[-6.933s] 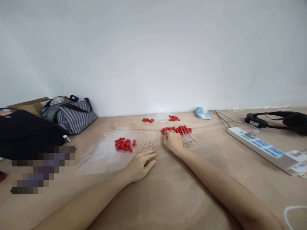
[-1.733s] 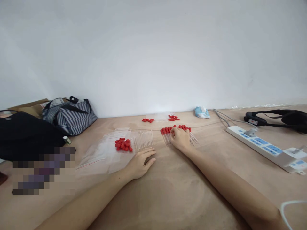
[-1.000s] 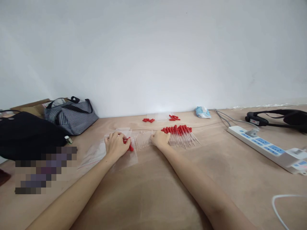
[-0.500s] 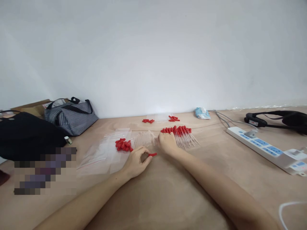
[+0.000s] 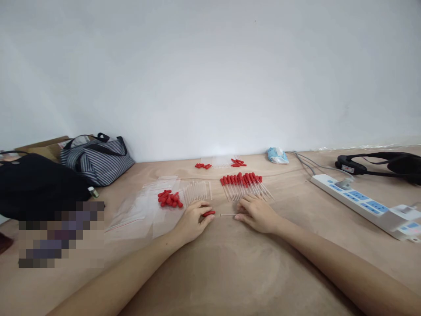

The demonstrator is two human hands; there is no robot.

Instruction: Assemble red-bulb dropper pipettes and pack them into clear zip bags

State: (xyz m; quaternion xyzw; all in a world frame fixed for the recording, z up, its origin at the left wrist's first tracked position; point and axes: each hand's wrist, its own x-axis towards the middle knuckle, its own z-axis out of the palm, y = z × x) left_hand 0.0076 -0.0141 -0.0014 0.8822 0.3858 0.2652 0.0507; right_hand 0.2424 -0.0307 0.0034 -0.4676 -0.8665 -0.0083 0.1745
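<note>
Between the fingertips of my left hand (image 5: 194, 220) is a red rubber bulb (image 5: 208, 213). My right hand (image 5: 258, 213) is closed on a thin clear tube (image 5: 227, 215), whose free end points left at the bulb with a small gap between them. Left of centre lies a pile of loose red bulbs (image 5: 170, 199) on clear plastic bags (image 5: 144, 206). Beside it is a row of bare clear tubes (image 5: 197, 191). Behind my right hand, droppers with red bulbs (image 5: 241, 180) lie side by side.
Farther back are more red bulbs (image 5: 203, 166) and tubes (image 5: 221, 161). A blue-white packet (image 5: 278, 156), a power strip (image 5: 351, 197) and a black headset (image 5: 378, 164) lie right. A striped bag (image 5: 97, 160), black bag (image 5: 39, 186) and small bottle (image 5: 93, 192) are left.
My right hand has come back from the rows toward me and right, now with a tube in its fingers. My left hand stays nearly in place with the red bulb.
</note>
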